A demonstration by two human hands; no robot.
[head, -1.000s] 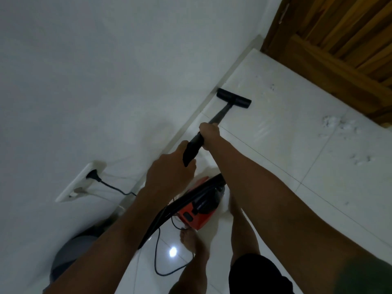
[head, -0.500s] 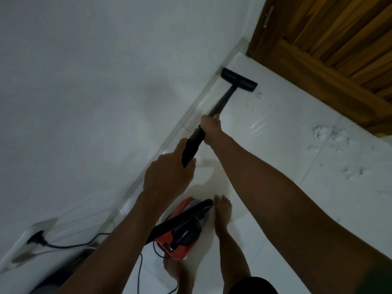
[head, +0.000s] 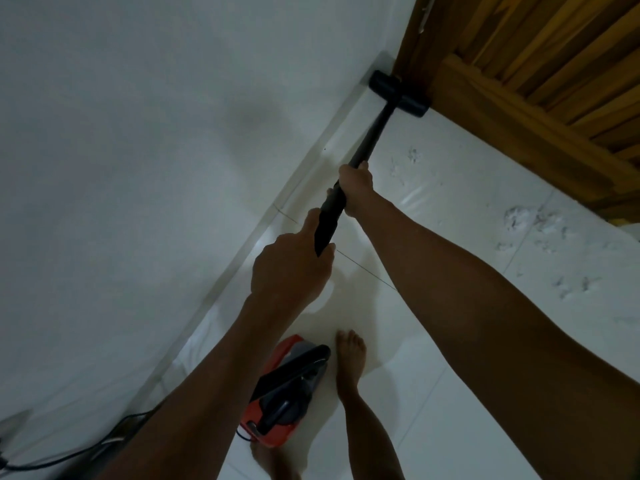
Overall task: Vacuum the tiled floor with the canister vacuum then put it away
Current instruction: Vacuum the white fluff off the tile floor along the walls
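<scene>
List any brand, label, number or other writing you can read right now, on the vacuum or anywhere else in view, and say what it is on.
None can be read.
Red canister vacuum: no legible brand or label; the left forearm covers part of it and the picture is dim.
Black wand and floor nozzle: plain, no markings visible.
White wall, tiled floor and wooden door: no writing or signs.
</scene>
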